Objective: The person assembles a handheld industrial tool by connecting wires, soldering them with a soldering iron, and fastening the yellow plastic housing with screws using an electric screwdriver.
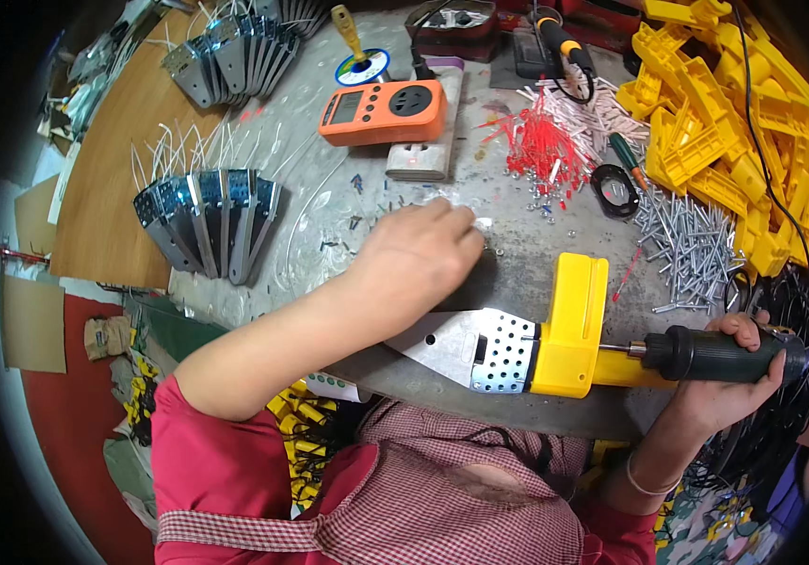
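My right hand (720, 386) is wrapped around a dark electric screwdriver (706, 354) lying level, its bit pointing left at the yellow plastic housing (569, 330) of a heating tool. That housing carries a flat metal plate (452, 350), perforated with holes near the housing and tapering leftward at the table's near edge. A yellow handle (626, 368) runs right, partly under the screwdriver. My left hand (423, 247) is above the table beyond the plate, fingers curled together; whatever the fingertips hold is hidden. Small dark screws (355, 222) lie scattered just left of it.
Metal plates with white wires stand in bundles (211, 226) at left. An orange meter (381, 111) rests on a power strip (420, 162). Solder spool (363, 66), red-sleeved parts (546, 146), long screws (692, 250), a coiled black cable (614, 191) and piled yellow housings (706, 122) occupy the far and right sides.
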Motion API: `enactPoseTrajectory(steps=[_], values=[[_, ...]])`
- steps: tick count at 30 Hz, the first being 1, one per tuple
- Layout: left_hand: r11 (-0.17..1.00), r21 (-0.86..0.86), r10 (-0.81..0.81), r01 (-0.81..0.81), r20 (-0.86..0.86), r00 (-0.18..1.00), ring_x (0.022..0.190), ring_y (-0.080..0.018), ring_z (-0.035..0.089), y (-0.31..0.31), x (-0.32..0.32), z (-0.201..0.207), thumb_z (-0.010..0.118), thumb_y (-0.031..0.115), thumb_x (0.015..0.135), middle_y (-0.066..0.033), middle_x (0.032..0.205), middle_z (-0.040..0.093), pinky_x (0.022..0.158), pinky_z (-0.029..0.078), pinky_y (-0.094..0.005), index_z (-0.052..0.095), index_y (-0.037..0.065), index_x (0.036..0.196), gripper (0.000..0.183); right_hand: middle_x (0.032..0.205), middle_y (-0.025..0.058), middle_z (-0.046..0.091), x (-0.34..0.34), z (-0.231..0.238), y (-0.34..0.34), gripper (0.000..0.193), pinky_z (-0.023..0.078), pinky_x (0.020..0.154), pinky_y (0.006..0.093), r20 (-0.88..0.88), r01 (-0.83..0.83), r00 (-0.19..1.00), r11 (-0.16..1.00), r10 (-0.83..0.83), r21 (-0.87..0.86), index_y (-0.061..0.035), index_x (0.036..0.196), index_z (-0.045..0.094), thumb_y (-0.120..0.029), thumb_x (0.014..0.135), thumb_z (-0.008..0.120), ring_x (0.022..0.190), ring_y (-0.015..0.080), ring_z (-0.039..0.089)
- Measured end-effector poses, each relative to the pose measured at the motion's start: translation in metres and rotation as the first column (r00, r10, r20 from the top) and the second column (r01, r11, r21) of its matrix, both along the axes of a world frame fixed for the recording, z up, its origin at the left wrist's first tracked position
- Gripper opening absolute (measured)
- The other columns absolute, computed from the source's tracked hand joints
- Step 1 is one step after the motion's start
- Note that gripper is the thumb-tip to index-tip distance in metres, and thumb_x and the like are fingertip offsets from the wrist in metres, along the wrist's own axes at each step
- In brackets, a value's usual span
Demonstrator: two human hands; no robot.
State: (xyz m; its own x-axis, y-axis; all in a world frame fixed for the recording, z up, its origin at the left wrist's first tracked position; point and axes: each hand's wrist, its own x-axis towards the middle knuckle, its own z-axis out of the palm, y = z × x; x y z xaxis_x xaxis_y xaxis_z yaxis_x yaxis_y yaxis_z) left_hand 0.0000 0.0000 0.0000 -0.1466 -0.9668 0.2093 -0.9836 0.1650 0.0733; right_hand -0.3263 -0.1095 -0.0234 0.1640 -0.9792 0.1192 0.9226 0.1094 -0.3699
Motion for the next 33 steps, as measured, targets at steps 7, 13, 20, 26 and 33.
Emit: enactPoseTrajectory(steps=[7, 13, 20, 26, 33], values=[[0.981, 0.092, -0.193, 0.17, 0.402, 0.895, 0.077, -0.0191, 0.058, -0.018, -0.017, 0.005, 0.06, 0.013, 0.071, -0.0042, 0.077, 0.054, 0.065, 0.048, -0.0315, 0.06, 0.006, 0.074, 0.007, 0.081, 0.0056, 0.046, 0.0, 0.003, 0.001, 0.045, 0.044, 0.089, 0.0375, -0.061, 0.04, 0.997, 0.999, -0.039, 0.006, 0.005, 0.119, 0.044, -0.026, 0.089, 0.057, 0.085, 0.0201, 0.049], [0.947, 0.124, -0.319, 0.295, 0.436, 0.841, 0.07, -0.0201, 0.062, -0.016, -0.015, 0.003, 0.061, 0.014, 0.07, -0.0036, 0.071, 0.056, 0.063, 0.05, -0.0317, 0.062, 0.006, 0.071, 0.008, 0.082, 0.006, 0.048, 0.002, 0.004, 0.0, 0.047, 0.044, 0.09, 0.0375, -0.078, 0.051, 0.996, 0.999, -0.052, -0.012, 0.0059, 0.12, 0.045, -0.025, 0.087, 0.06, 0.085, 0.0196, 0.051], [0.959, -0.016, -0.256, 0.283, 0.377, 0.89, 0.072, -0.0197, 0.064, -0.015, -0.004, -0.007, 0.061, 0.014, 0.071, -0.0041, 0.072, 0.057, 0.062, 0.05, -0.0327, 0.061, 0.006, 0.069, 0.008, 0.08, 0.0055, 0.049, 0.004, 0.005, -0.001, 0.044, 0.045, 0.088, 0.0371, -0.065, 0.087, 0.994, 0.996, -0.085, 0.02, 0.006, 0.117, 0.046, -0.024, 0.087, 0.06, 0.081, 0.0186, 0.052], [0.971, 0.063, -0.241, 0.232, 0.257, 0.936, 0.073, -0.022, 0.064, -0.013, -0.01, 0.005, 0.062, 0.013, 0.071, -0.0061, 0.076, 0.06, 0.063, 0.051, -0.0355, 0.062, 0.004, 0.077, 0.01, 0.079, 0.0042, 0.051, 0.004, 0.003, -0.002, 0.044, 0.046, 0.086, 0.0372, -0.09, 0.113, 0.99, 0.993, -0.111, 0.015, 0.0046, 0.116, 0.045, -0.024, 0.087, 0.06, 0.08, 0.0182, 0.054], [0.988, -0.131, -0.026, -0.087, -0.679, 0.734, 0.07, -0.0316, 0.058, 0.037, -0.054, -0.014, 0.068, 0.005, 0.062, -0.0121, 0.076, 0.055, 0.061, 0.046, -0.0387, 0.055, 0.003, 0.078, 0.021, 0.078, 0.0043, 0.051, 0.002, 0.0, 0.001, 0.046, 0.046, 0.087, 0.0366, -0.11, 0.121, 0.987, 0.991, -0.115, 0.051, 0.0047, 0.117, 0.045, -0.024, 0.086, 0.062, 0.081, 0.0194, 0.054]])
